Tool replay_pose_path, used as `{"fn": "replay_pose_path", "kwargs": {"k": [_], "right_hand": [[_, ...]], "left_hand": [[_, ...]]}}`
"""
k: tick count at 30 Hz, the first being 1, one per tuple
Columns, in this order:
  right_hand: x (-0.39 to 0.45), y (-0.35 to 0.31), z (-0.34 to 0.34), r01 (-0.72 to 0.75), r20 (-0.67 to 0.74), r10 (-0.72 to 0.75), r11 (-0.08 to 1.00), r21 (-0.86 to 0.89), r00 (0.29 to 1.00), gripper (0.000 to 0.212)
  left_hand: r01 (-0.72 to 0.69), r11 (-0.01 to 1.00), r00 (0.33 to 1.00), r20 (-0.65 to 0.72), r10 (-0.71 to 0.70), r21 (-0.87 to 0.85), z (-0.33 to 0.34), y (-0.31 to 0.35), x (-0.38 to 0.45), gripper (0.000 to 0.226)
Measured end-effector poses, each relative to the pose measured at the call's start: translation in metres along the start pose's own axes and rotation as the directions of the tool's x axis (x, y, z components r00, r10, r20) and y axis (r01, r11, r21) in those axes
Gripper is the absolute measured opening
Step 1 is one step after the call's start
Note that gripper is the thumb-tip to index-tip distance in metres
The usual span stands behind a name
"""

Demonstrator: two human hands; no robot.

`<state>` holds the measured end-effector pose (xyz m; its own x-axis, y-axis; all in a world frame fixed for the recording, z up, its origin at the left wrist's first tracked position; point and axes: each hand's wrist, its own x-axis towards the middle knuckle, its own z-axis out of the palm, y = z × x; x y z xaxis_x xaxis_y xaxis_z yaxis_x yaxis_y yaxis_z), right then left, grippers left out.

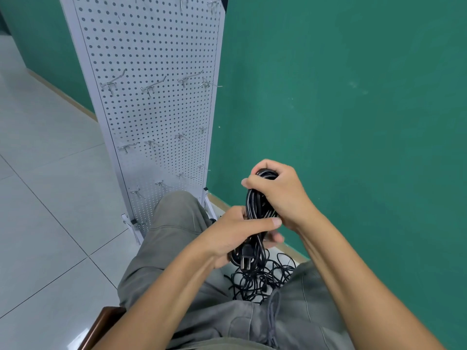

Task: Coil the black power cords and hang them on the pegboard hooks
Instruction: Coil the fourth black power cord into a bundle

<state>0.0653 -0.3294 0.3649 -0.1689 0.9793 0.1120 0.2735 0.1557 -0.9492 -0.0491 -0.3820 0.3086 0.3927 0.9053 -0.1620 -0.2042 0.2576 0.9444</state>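
Observation:
A coiled black power cord (255, 203) hangs between my two hands, its plug (245, 261) dangling at the bottom. My right hand (280, 195) grips the top of the coil with curled fingers. My left hand (235, 233) holds the lower part of the coil, thumb stretched across it. A tangled heap of more black cords (262, 279) lies on the floor between my knees. The white pegboard (151, 109) stands upright ahead on the left, with rows of bare metal hooks (151, 88).
A green wall (353, 109) runs along the right, close behind the cords. Pale floor tiles (45, 198) spread to the left. My grey-trousered legs (171, 236) reach to the pegboard's feet. A brown chair edge (101, 322) shows at lower left.

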Motion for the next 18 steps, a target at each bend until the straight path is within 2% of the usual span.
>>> {"fn": "replay_pose_path", "kwargs": {"k": [2,4,8,10,13,18], "right_hand": [[0.001,-0.003,-0.003,-0.003,0.045,0.002,1.000,0.025,0.999,0.021],[0.003,-0.005,-0.006,0.000,0.056,-0.002,0.999,0.038,0.998,0.021],[0.002,-0.005,-0.008,0.004,0.036,-0.005,1.000,0.029,0.999,0.020],[0.001,-0.004,-0.008,0.009,0.016,-0.009,1.000,-0.015,1.000,0.021],[0.003,-0.005,-0.011,0.055,-0.003,-0.056,0.991,-0.121,0.998,0.030],[0.004,-0.005,-0.009,0.056,-0.011,-0.057,0.991,-0.118,0.998,0.038]], "left_hand": [[0.018,0.993,0.997,0.074,-0.009,-0.115,0.001,0.002,-0.001,0.021],[0.035,0.987,0.992,0.128,-0.016,-0.155,0.000,0.006,-0.005,0.018],[0.116,0.943,0.977,0.207,-0.051,-0.312,-0.002,0.008,-0.003,0.069],[0.157,0.912,0.974,0.211,-0.080,-0.380,-0.002,0.007,0.001,0.082],[0.129,0.914,0.971,0.236,-0.037,-0.386,-0.002,-0.001,0.006,0.082],[0.159,0.878,0.964,0.261,-0.040,-0.451,0.000,-0.003,0.007,0.072]]}}
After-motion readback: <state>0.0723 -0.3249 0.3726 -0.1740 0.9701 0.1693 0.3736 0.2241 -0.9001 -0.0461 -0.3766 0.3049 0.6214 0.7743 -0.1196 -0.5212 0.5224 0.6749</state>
